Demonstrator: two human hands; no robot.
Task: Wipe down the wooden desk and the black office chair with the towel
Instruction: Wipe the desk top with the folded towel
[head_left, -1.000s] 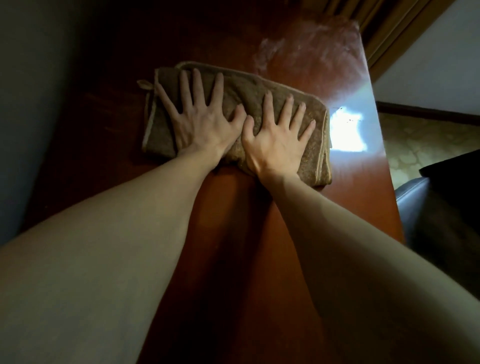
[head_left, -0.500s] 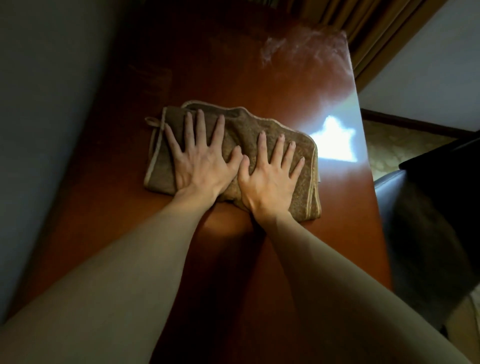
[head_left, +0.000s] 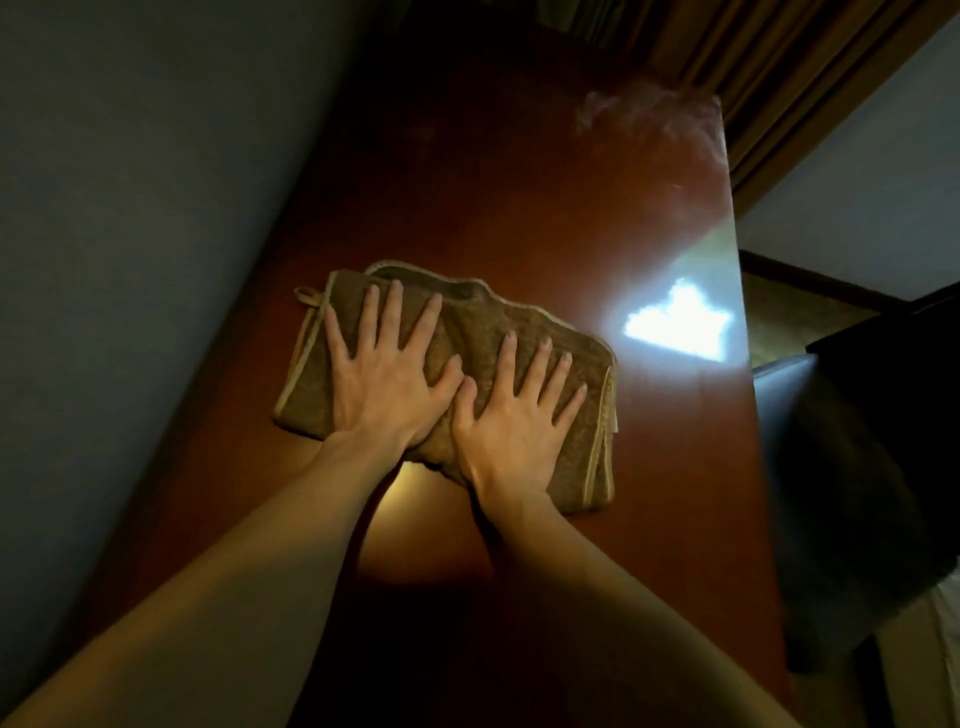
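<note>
Towel (head_left: 475, 332) has slid back toward the person, away from the smudged far end of the desk (head_left: 519, 182); it now sits mid-desk, folded flat. Left hand (head_left: 384, 384) and right hand (head_left: 514, 421) lie on it, fingers spread, pressing, gripping nothing. It looks soft, light and quick to bunch, so palms flat on top beats pinching an edge. Chair (head_left: 857, 467) is at right.

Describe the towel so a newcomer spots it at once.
Find the long reddish wooden desk beside the grey wall. Mid-desk lies a folded brown towel, pressed flat under the left hand and right hand. Only it is cloth, with pale edging and a corner loop.
</note>
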